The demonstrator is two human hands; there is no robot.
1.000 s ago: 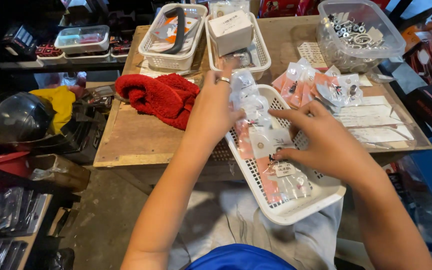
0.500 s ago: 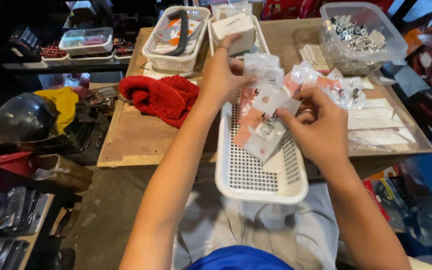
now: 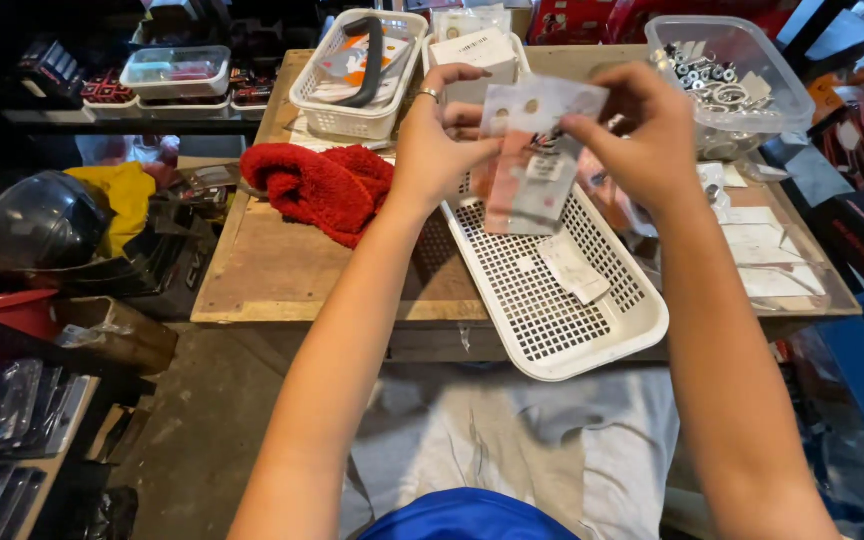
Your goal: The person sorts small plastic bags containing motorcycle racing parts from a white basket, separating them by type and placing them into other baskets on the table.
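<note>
Glossy clear plastic packets [image 3: 532, 150] — perforated white plastic basket [image 3: 562, 300], rough wooden table [image 3: 282, 270].

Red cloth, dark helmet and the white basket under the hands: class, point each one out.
red cloth [image 3: 317, 190], head view, on the middle of its folded pile.
dark helmet [image 3: 37, 220], head view, on its rounded shell.
white basket [image 3: 592, 345], head view, on its near perforated floor.
</note>
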